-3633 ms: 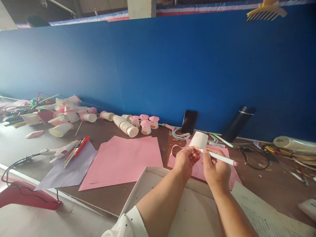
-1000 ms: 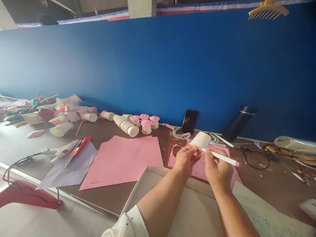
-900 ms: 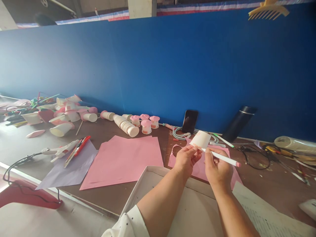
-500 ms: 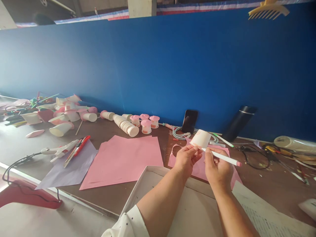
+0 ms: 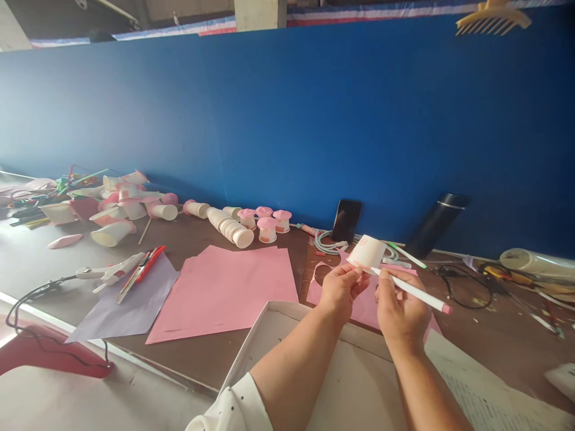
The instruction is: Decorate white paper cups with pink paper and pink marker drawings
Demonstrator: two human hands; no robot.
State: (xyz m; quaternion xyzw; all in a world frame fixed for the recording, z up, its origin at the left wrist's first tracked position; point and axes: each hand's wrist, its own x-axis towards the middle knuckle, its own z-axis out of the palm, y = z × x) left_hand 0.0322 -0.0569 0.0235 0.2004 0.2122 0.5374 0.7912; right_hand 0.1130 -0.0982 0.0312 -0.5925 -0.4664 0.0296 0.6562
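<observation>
My left hand (image 5: 340, 290) pinches the rim of a white paper cup (image 5: 367, 251) held upside down, with small orange-pink line marks on its side. Between the fingers of my right hand (image 5: 401, 311) is a white marker pen (image 5: 420, 292) with a pink end; its tip points at the cup's lower rim. Whether the tip touches the cup I cannot tell. Beneath both hands lies a pink paper sheet (image 5: 363, 308) with a round hole cut near its left side. Behind the cup lies a green-tipped marker (image 5: 406, 254).
Pink sheets (image 5: 233, 293), a red utility knife (image 5: 141, 272) and a white glue gun (image 5: 110, 272) lie left. Small cups with pink roofs (image 5: 267, 230) stand beside a row of nested cups (image 5: 229, 227). A phone (image 5: 347, 220) and dark bottle (image 5: 435, 224) lean against the blue partition (image 5: 287, 120).
My right hand and the marker have shifted slightly right and down; the pen tip has drawn a little away from the left fingers. The cup stays nearly in place.
</observation>
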